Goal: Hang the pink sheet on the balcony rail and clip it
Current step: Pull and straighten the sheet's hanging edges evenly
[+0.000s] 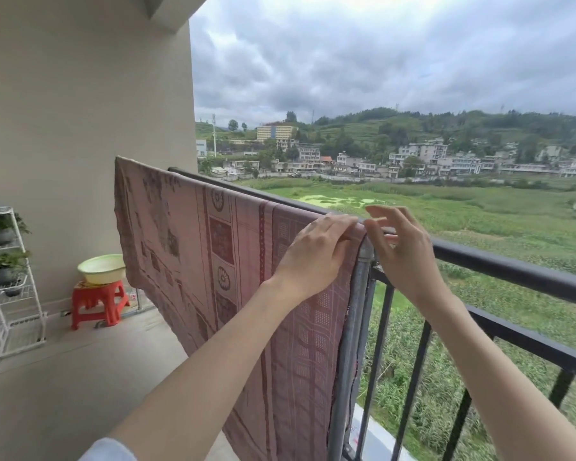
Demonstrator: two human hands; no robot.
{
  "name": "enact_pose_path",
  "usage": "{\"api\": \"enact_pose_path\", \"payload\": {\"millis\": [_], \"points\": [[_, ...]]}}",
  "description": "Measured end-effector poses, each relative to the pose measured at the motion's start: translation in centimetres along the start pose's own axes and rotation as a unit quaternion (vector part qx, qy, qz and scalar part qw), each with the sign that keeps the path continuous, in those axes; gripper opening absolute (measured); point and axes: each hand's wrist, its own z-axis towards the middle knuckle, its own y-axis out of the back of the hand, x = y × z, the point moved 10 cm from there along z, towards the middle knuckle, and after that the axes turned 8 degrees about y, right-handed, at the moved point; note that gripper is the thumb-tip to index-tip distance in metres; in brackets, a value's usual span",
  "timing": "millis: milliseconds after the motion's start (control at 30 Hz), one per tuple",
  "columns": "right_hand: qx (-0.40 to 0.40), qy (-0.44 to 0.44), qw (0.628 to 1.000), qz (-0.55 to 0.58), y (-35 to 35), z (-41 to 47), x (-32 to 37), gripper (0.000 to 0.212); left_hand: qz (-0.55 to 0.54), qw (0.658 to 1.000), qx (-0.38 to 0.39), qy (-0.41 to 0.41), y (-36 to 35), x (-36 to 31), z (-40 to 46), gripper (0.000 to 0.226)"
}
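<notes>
The pink patterned sheet (213, 247) hangs draped over a grey bar just inside the black balcony rail (512, 267), reaching from the wall side to the middle of the view. My left hand (316, 251) lies on the sheet's top edge at its right end, fingers curled over the fabric. My right hand (403, 251) is right beside it at the sheet's corner, with thumb and fingers pinching a small pale pink clip (390, 237) against the rail. Most of the clip is hidden by the fingers.
A grey upright pipe (356, 311) stands under the sheet's right edge. At the left wall a red stool (97, 302) carries a pale green basin (102, 268). A white wire shelf (10, 294) with potted plants stands further left. Open fields lie beyond the rail.
</notes>
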Motion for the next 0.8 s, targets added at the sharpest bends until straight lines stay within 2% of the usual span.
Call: {"api": "enact_pose_path", "payload": {"millis": [100, 267, 433, 500, 567, 667, 700, 800], "points": [[0.04, -0.031, 0.998, 0.028, -2.1, -0.3, -0.3, 0.033, -0.021, 1.0, 0.012, 0.009, -0.1, 0.9, -0.2, 0.046], [-0.006, -0.075, 0.996, 0.051, -3.6, -2.9, -1.3, 0.042, -0.021, 0.999, 0.031, 0.011, -1.3, 1.8, -1.3, 0.056], [0.004, -0.094, 0.992, 0.086, -4.8, -5.1, -2.2, 0.054, -0.035, 0.999, 0.004, 0.016, -2.0, 3.5, -3.6, 0.059], [0.028, -0.115, 0.99, 0.079, -5.8, -6.5, -3.0, 0.048, -0.039, 0.998, 0.021, 0.042, -3.2, 4.9, -4.9, 0.057], [0.065, -0.142, 0.983, 0.095, -7.9, -8.4, -3.7, 0.032, -0.05, 0.993, 0.073, 0.075, -5.6, 6.8, -6.5, 0.059], [0.088, -0.2, 0.962, 0.162, -10.4, -11.8, -5.0, 0.004, -0.072, 0.978, 0.15, 0.124, -9.5, 8.7, -9.3, 0.069], [0.086, -0.227, 0.949, 0.2, -10.8, -12.7, -5.5, 0.006, -0.08, 0.975, 0.159, 0.134, -10.4, 8.8, -10.0, 0.071], [0.079, -0.314, 0.898, 0.296, -12.1, -14.9, -7.6, 0.032, -0.119, 0.966, 0.137, 0.183, -11.6, 9.2, -11.3, 0.064]]}}
